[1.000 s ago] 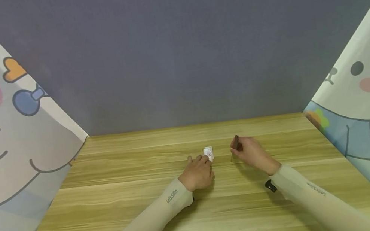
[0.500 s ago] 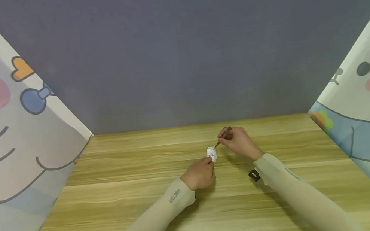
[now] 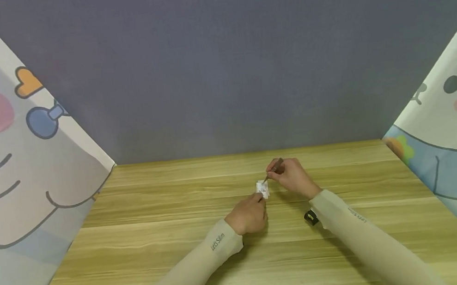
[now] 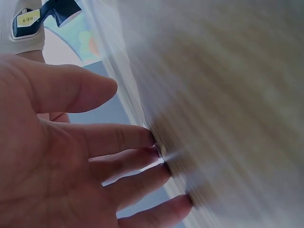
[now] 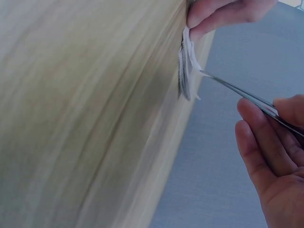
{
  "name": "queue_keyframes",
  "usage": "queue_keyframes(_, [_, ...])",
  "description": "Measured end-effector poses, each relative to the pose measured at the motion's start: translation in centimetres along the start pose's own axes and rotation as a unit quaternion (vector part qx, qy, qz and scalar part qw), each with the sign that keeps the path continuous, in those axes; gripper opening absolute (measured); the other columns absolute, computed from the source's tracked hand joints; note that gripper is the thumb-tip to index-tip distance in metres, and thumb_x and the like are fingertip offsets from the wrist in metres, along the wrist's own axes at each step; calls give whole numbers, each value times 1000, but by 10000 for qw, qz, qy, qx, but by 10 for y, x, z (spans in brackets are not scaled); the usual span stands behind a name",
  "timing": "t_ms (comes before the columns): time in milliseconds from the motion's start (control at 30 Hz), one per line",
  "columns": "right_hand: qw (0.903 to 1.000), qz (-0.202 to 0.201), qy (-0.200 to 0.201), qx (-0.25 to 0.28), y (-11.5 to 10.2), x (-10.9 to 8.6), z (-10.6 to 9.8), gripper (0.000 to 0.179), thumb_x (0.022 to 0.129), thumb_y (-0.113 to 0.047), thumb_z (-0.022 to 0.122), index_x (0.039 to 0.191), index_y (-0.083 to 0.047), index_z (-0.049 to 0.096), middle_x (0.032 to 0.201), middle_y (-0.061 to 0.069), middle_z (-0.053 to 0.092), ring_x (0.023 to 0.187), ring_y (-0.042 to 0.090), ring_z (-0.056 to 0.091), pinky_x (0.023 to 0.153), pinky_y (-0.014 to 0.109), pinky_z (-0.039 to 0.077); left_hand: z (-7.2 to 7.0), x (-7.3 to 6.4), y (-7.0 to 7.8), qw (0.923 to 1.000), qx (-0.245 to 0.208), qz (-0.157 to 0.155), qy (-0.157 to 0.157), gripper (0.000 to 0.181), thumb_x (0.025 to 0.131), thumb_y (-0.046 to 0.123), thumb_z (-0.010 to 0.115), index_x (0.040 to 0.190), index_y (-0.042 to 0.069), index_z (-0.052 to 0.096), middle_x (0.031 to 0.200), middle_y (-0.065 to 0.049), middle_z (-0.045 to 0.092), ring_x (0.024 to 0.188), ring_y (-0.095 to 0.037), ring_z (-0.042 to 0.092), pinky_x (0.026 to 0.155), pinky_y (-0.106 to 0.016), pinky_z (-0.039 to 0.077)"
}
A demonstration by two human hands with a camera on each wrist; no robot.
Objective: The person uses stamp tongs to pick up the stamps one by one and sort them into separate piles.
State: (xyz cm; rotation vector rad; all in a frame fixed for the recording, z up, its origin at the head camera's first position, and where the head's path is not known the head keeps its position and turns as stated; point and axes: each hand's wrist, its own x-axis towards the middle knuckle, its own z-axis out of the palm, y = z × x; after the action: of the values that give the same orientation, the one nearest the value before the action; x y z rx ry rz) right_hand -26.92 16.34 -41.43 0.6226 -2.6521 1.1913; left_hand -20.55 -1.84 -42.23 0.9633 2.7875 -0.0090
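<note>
Tweezers (image 3: pixel 274 169) are pinched between the thumb and fingers of my right hand (image 3: pixel 295 177). Their tips meet the upper edge of a small stack of white printed sheets (image 3: pixel 262 187), where the right wrist view shows the top layer of the stack (image 5: pixel 187 66) bent away from those below. My left hand (image 3: pixel 246 215) presses on the near end of the stack with its fingertips. In the left wrist view those fingers (image 4: pixel 137 183) reach out nearly straight to the tabletop, thumb held apart. The fingertips cover part of the sheets.
The stack lies on a wood-grain table (image 3: pixel 168 204). A grey panel (image 3: pixel 221 69) rises behind its far edge, and cartoon-printed sheets (image 3: pixel 28 182) flank both sides. A black wrist-worn device (image 3: pixel 311 218) shows beneath the right cuff.
My right hand has moved left, bringing the tweezers from beside the stack onto its upper edge. My left hand's fingertips stay at the near end. The head view has shifted slightly.
</note>
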Motion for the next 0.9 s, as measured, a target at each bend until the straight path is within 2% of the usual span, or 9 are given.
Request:
queue_keyframes(100, [9998,-127,142,-23,-4,-2,-1,5,88,-11,69,86,-7,72,79,-5,66,69,11,63,60,31,53,0,-1,0,9999,-115,24,66,42,99,24,48,131,-2,53,124,-9,49,106,-19,54,87,-24,48])
queue_keyframes(167, [9994,-215,263,-32,-7,-4,-3,5,88,-11,69,86,-9,72,77,-6,66,68,11,64,58,31,53,0,-1,0,9998,-186,28,106,40,98,23,49,129,-3,54,115,-7,49,90,-14,54,75,-20,49])
queue_keyframes(233, [9990,-270,358,-57,-9,-5,-5,5,88,-13,68,85,-11,71,76,-6,66,68,12,64,57,31,53,-1,-2,0,9997,-233,26,115,39,98,22,50,127,-3,55,110,-6,47,81,-12,50,67,-18,48])
queue_keyframes(700, [9968,-292,736,-119,-22,-12,-38,5,90,-15,67,89,-12,70,84,-2,67,75,16,65,63,37,52,-3,-4,2,9994,253,163,152,38,98,21,46,126,-2,57,120,-5,51,108,-15,51,92,-21,43])
queue_keyframes(900, [9916,-753,1000,-328,-20,-17,-55,4,88,-14,68,90,-11,70,85,-1,68,75,16,65,66,39,54,-2,-3,3,9991,339,216,100,38,99,21,45,127,-2,56,125,-7,50,114,-16,49,97,-20,40])
